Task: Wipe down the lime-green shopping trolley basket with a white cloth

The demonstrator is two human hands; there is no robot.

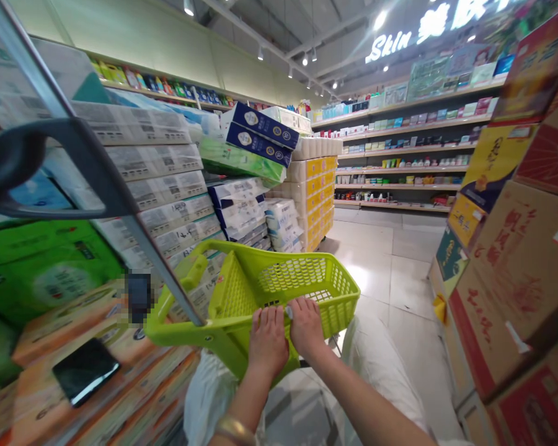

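A lime-green plastic shopping basket on wheels stands in front of me, its long grey pull handle rising to the upper left. My left hand and my right hand rest side by side on the basket's near rim, fingers curled over the edge. The basket looks empty inside. A gold bangle sits on my left wrist. White clothing shows under my arms.
Stacked packs of tissue and paper goods fill the left side. A black phone lies on orange boxes at lower left. Cardboard cartons are piled on the right. A tiled aisle leads to stocked shelves.
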